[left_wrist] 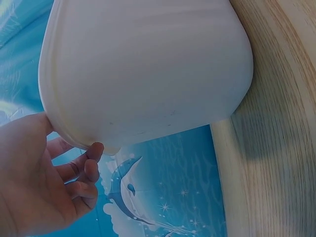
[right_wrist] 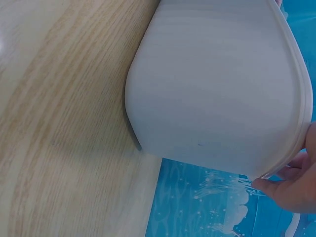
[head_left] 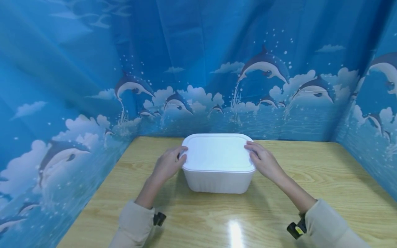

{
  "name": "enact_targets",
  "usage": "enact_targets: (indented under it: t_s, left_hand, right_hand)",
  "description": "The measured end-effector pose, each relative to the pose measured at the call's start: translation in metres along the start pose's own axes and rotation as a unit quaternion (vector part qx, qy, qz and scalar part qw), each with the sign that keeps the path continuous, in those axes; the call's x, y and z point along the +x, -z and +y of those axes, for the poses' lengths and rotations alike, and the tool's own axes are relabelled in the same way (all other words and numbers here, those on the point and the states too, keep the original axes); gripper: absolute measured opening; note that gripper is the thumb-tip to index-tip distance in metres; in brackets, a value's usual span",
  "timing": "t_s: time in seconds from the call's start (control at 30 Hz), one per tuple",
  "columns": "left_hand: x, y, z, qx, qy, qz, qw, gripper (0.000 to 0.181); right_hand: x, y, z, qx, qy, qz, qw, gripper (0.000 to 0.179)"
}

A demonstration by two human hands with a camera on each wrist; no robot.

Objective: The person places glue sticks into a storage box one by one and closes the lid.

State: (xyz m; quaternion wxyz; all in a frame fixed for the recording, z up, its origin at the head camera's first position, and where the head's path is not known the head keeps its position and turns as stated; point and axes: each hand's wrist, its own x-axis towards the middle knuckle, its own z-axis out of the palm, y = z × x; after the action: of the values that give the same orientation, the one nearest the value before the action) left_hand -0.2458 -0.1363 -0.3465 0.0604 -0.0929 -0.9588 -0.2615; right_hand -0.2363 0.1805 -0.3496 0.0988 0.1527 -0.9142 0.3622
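A white plastic storage box (head_left: 219, 182) with rounded corners stands on the wooden table, its flat white lid (head_left: 217, 151) lying on top. At the lid's left edge my left hand (head_left: 169, 162) pinches the rim between thumb and fingers. In the left wrist view, fingertips (left_wrist: 95, 149) curl under that rim near the box's far corner. My right hand (head_left: 265, 162) holds the opposite edge, with fingers over the top. The right wrist view shows the right hand (right_wrist: 294, 185) gripping the rim at a corner. The box's contents are hidden.
The light wooden table (head_left: 297, 162) extends around the box on all sides. A blue curtain (head_left: 198, 69) printed with dolphins and clouds hangs behind it and along both sides. Black wrist cameras are strapped near both sleeves (head_left: 134, 220).
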Motion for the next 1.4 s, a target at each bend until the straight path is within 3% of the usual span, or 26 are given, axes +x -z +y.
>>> enact_targets:
  t_s: [0.4,0.9,1.13,1.4]
  left_hand:
    - [-0.001,-0.003,0.0,-0.016,0.009,-0.004,0.9998,0.038]
    - [-0.008,-0.01,-0.003,-0.067,-0.003,0.048,0.9966,0.033]
    - [-0.009,-0.009,-0.002,-0.081,-0.004,0.051,0.9954,0.033]
    - [-0.009,-0.011,-0.007,-0.115,0.011,0.043,0.9924,0.033]
  right_hand:
    - [-0.002,0.0,0.002,0.014,-0.006,0.009,0.9998,0.033]
    - [-0.008,-0.005,0.001,0.054,-0.032,0.048,0.9968,0.037]
    - [-0.01,-0.009,0.002,0.099,-0.073,0.042,0.9915,0.038]
    - [-0.011,-0.013,0.002,0.115,-0.073,0.05,0.9894,0.037]
